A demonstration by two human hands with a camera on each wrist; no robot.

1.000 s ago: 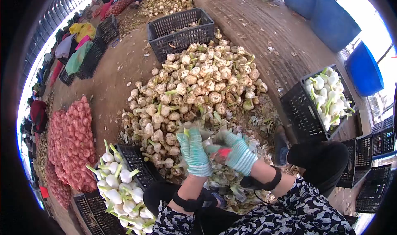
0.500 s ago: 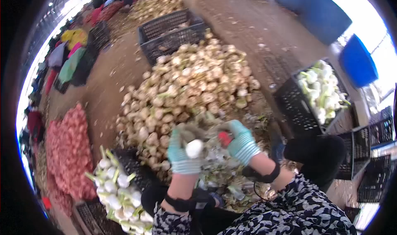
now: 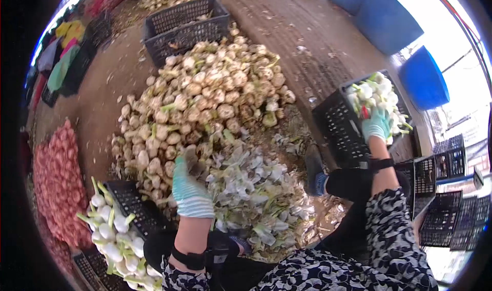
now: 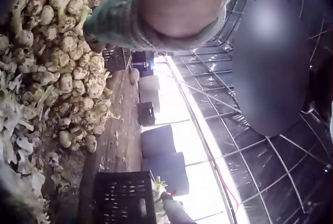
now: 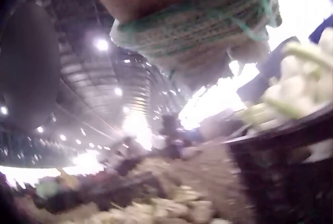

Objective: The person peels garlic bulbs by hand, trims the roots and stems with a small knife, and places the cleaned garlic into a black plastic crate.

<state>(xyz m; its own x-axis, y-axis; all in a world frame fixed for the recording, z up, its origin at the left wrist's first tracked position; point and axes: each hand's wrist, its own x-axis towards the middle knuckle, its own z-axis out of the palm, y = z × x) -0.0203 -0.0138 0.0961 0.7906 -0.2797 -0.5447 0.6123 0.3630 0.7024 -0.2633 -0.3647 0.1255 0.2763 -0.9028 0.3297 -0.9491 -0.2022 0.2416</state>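
My left hand [image 3: 192,188], in a green-and-white glove with dark fingertips, reaches to the lower edge of a heap of unpeeled garlic bulbs [image 3: 205,86]. Its fingers are blurred against the bulbs, and I cannot tell whether one is between them. On the right, my other gloved hand [image 3: 378,123] is over the black crate [image 3: 338,122] of cleaned white garlic [image 3: 382,88], touching the top bulbs. A small red tool [image 3: 364,112] shows at its thumb side, held in the hand. Both wrist views show mostly glove cuffs, with fingers largely hidden.
Peeled skins and leaves [image 3: 251,193] lie between my legs. A second crate of white garlic [image 3: 115,234] stands by my left leg, near red net sacks [image 3: 61,183]. Beyond the heap is another black crate [image 3: 187,29]; blue tubs [image 3: 423,78] line the right.
A white bulb seen in my left hand is gone from it; that hand moved left to the heap. My right hand swung right, from above the skins to the crate, with the red tool.
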